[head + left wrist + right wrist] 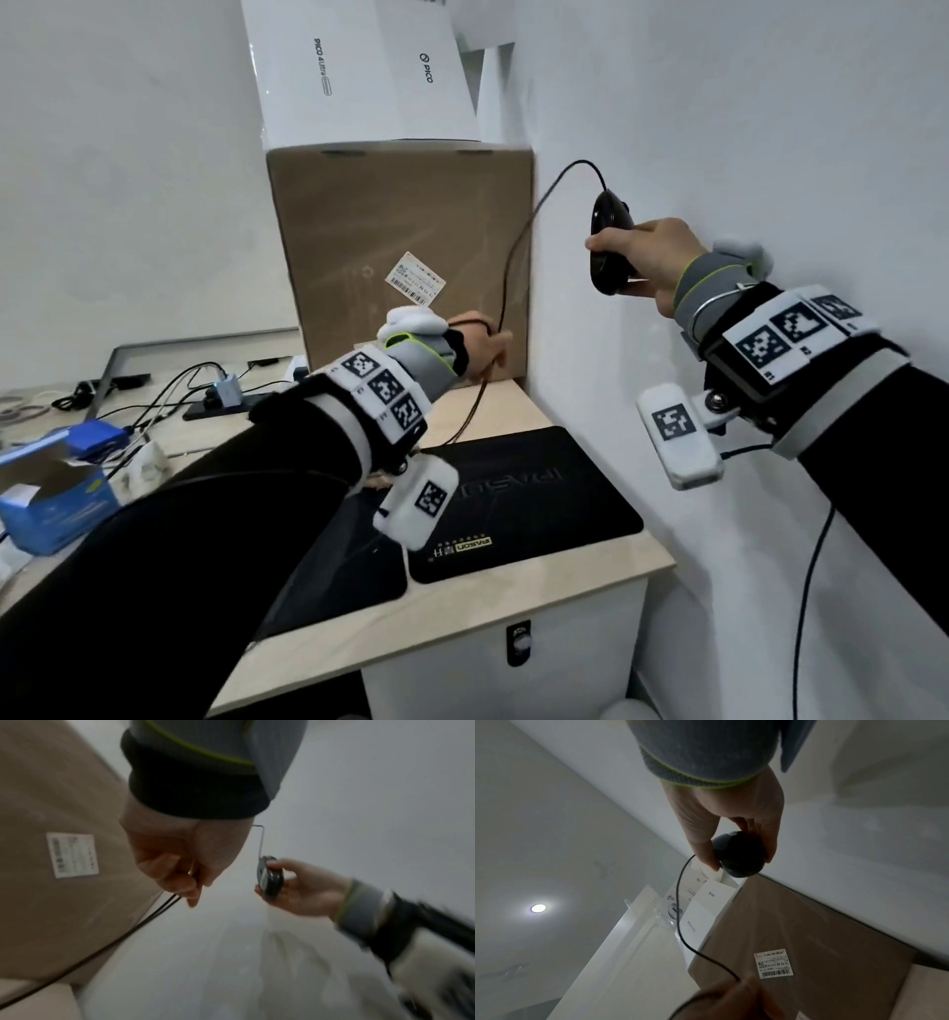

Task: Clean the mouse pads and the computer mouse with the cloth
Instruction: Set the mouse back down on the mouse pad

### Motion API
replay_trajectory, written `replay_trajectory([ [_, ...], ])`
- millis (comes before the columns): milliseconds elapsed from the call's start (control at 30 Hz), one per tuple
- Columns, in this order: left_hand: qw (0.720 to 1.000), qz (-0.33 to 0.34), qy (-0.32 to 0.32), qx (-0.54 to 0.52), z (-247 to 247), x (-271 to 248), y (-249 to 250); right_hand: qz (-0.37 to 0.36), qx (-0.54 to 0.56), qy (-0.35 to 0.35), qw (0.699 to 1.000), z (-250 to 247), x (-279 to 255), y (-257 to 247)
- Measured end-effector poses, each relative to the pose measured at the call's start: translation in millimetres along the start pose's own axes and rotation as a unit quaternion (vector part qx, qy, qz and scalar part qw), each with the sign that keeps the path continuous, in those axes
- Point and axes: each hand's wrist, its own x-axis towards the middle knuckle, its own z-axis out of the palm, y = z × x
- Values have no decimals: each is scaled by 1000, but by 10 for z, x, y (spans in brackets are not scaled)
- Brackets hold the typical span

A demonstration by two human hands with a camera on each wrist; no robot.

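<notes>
My right hand point(637, 257) grips a black wired computer mouse point(608, 241) and holds it up in the air near the white wall; the right wrist view shows thumb and fingers round the mouse point(739, 858). Its black cable point(513, 267) loops down to my left hand point(477, 344), which pinches the cable point(167, 904) in front of the cardboard box. Two black mouse pads lie on the desk below: one point(524, 498) at the right, another point(354, 570) partly under my left arm. No cloth shows in any view.
A large cardboard box point(400, 257) stands at the back of the desk with white Pico boxes point(359, 72) on top. A blue open carton point(51, 488), cables and a charger point(226, 390) lie at the left. The wall point(719, 128) runs close on the right.
</notes>
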Motion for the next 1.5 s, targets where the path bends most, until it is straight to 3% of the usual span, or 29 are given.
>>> replay_trajectory([
  [67,988,2,5,-154,-46,147,115,-9,4,9,1000,-53,20,41],
  [167,942,22,64,-329,-160,292,251,-20,6,11,1000,-97,35,96],
  [333,860,44,74,-502,-296,412,462,-37,33,-11,999,-161,55,146],
  [633,837,-51,-19,-545,216,338,232,46,138,-149,978,24,-110,405],
  [800,798,-54,-25,-599,369,282,128,98,189,-244,946,166,-218,642],
  [1000,761,-55,-32,-645,356,276,32,116,209,-285,928,285,-257,829],
  [1200,767,-26,-21,-641,80,377,134,82,188,-241,949,334,-110,676],
  [1367,779,12,3,-627,-326,501,379,-52,141,-138,979,409,113,203],
  [1500,761,59,34,-645,-726,580,575,-142,125,-50,981,451,253,-206],
])
